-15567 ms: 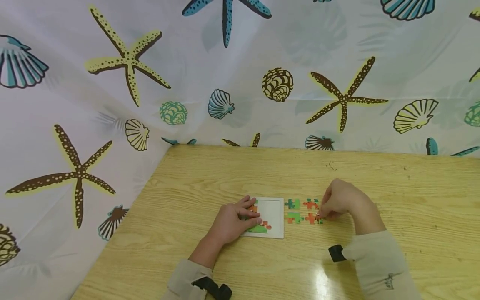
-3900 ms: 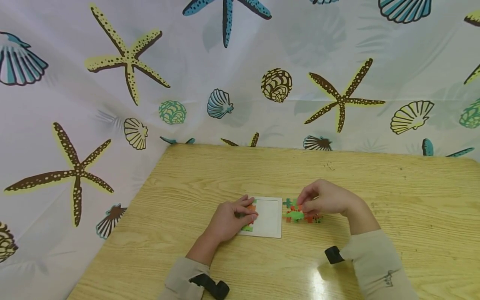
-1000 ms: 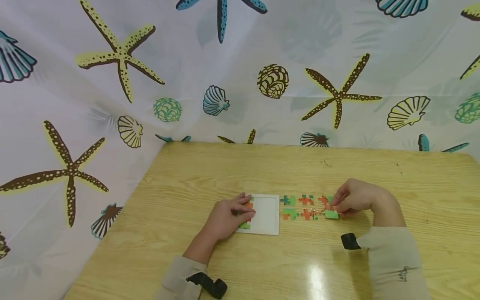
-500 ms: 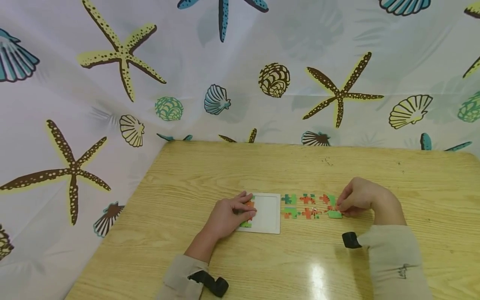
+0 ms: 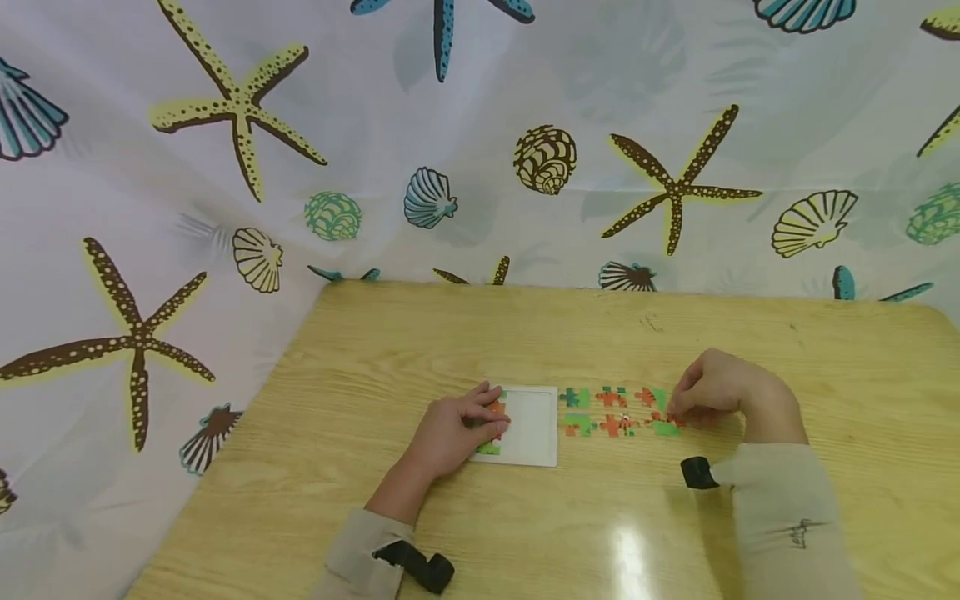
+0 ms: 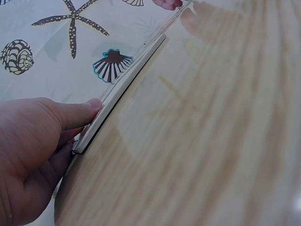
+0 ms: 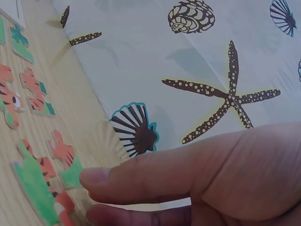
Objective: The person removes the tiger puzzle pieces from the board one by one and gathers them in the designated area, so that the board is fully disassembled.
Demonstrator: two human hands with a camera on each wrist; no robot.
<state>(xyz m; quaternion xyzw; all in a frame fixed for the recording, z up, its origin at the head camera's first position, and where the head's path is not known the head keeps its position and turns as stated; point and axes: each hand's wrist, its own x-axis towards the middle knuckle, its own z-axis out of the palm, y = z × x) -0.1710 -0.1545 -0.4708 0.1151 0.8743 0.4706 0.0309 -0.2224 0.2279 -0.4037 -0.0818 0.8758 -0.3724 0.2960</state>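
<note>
My left hand (image 5: 450, 433) grips the left side of a white puzzle tray (image 5: 536, 460), with the thumb along its near edge in the left wrist view. A strip of orange and green jigsaw pieces (image 5: 491, 448) shows inside the tray, partly covered by that hand. Right of the tray, several loose pieces lie in two rows, among them an orange one with an eye (image 5: 618, 426). At the right end of the lower row, my right hand (image 5: 716, 390) has its fingertips at the edge of a green-and-orange jigsaw piece (image 7: 35, 188). Thumb and finger stand slightly apart in the right wrist view.
The pieces and tray rest on a wooden table (image 5: 420, 333). A pale curtain (image 5: 480, 167) printed with starfish and shells hangs behind and to the left. Black straps with a small block (image 5: 699, 472) sit on both wrists.
Earlier a piece in the tray's lower part was taken out. The right hand has moved right from the middle pieces, and a third column now lies there. The left hand stays on the tray.
</note>
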